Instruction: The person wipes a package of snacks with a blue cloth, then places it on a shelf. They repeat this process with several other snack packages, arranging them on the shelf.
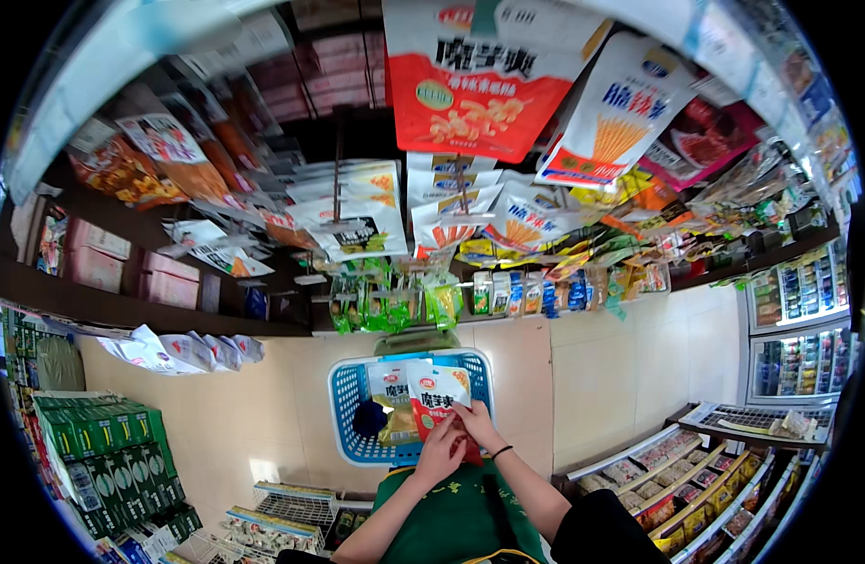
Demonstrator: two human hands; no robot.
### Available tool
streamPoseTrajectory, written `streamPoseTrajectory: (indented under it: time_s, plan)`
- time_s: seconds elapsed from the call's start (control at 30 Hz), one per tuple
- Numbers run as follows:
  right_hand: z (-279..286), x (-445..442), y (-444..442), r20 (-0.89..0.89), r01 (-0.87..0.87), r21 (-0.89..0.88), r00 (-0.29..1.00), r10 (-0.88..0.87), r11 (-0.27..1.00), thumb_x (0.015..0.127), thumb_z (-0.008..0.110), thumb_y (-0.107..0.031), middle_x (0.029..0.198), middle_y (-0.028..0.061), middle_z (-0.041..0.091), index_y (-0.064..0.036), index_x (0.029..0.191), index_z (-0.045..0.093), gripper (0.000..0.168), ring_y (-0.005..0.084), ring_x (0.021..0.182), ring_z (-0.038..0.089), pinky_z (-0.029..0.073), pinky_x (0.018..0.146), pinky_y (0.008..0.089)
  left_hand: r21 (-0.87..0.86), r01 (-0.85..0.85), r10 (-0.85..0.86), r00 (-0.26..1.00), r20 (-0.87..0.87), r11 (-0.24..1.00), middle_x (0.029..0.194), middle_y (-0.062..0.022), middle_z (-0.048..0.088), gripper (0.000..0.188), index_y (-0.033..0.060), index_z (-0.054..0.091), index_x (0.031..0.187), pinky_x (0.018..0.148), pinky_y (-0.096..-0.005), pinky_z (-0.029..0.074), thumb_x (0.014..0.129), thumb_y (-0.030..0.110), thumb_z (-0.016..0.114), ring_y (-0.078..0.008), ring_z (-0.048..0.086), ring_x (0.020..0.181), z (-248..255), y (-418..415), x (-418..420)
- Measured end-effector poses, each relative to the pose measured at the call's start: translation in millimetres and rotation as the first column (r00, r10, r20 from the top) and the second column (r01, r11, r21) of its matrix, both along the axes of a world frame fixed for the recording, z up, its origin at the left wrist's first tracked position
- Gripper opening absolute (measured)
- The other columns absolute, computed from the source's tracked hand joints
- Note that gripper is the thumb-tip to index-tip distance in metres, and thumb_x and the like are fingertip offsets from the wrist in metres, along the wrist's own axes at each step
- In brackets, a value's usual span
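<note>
A red-and-white snack pouch [432, 402] is held between my two hands over a blue plastic shopping basket [339, 405]. My right hand [477, 427] grips its right side; my left hand [442, 450] holds the lower part, fingers across the front. The fingers hide some of the pouch's lower half. Inside the basket, a gold-and-white pouch [403, 425] leans partly behind the red one. A dark blue item [369, 419] lies at the basket's left; its kind is unclear. Directly below my hands is the green apron [439, 515] that I wear.
Snack pouches [475, 99] hang from hooks on a dark shelf unit [228, 321] ahead. Green cartons [97, 430] are stacked at left. A tiered rack of packaged food [672, 479] stands at right, near glass-door drinks coolers [799, 359]. Wire baskets [295, 504] sit low at left.
</note>
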State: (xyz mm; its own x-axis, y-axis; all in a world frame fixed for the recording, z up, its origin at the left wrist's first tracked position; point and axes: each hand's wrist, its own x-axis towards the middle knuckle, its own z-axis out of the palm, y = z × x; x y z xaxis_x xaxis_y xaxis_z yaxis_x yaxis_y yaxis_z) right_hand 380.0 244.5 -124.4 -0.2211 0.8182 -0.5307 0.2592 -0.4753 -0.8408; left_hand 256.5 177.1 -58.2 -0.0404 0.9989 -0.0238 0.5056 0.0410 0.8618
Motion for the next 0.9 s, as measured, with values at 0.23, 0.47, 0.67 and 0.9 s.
streamPoseTrajectory:
  time_s: [0.23, 0.47, 0.67, 0.9]
  plan:
    - [162, 19, 36, -0.232, 0.131, -0.340, 0.948, -0.218, 0.931, 0.088, 0.063, -0.019, 0.108, 0.0174, 0.060, 0.009, 0.116, 0.044, 0.044, 0.0216, 0.096, 0.062, 0.052, 0.081, 0.0337, -0.107, -0.345, 0.358, 0.841, 0.406, 0.932, 0.131, -0.0186, 0.047, 0.052, -0.0005, 0.045, 0.128, 0.102, -0.0365, 0.037, 0.080, 0.004, 0.065, -0.0271, 0.046, 0.122, 82, 51, -68]
    - [240, 28, 50, -0.360, -0.012, -0.063, 0.933, -0.011, 0.998, 0.087, 0.065, -0.019, 0.106, 0.0110, 0.063, 0.006, 0.115, 0.054, 0.040, 0.0156, 0.094, 0.060, 0.051, 0.082, 0.0310, -0.287, -0.097, 0.296, 0.486, 0.822, 0.953, 0.097, -0.0091, 0.068, 0.021, -0.0021, 0.062, 0.103, 0.077, -0.0284, 0.052, 0.082, -0.004, 0.063, -0.0150, 0.065, 0.086, 175, 90, -80]
    - [363, 14, 108, -0.118, -0.036, 0.653, 0.982, 0.149, 0.757, 0.080, 0.069, -0.011, 0.093, 0.0089, 0.069, -0.001, 0.099, 0.068, 0.021, 0.0146, 0.081, 0.066, 0.053, 0.074, 0.0251, -0.076, -0.186, 0.190, 0.733, 0.653, 0.980, 0.086, -0.0084, 0.069, 0.011, -0.0035, 0.066, 0.090, 0.069, -0.0262, 0.052, 0.079, -0.002, 0.068, -0.0113, 0.064, 0.075, 230, 106, -77]
    - [406, -18, 160, 0.402, -0.437, 0.816, 0.900, 0.170, 0.379, 0.073, 0.074, -0.020, 0.075, 0.0072, 0.067, -0.007, 0.081, 0.072, 0.015, 0.0206, 0.066, 0.063, 0.049, 0.057, 0.0315, 0.127, -0.253, 0.117, 0.764, 0.635, 0.959, 0.085, -0.0035, 0.068, 0.011, -0.0032, 0.066, 0.091, 0.067, -0.0232, 0.048, 0.081, 0.003, 0.068, -0.0067, 0.059, 0.074, 260, 153, -88]
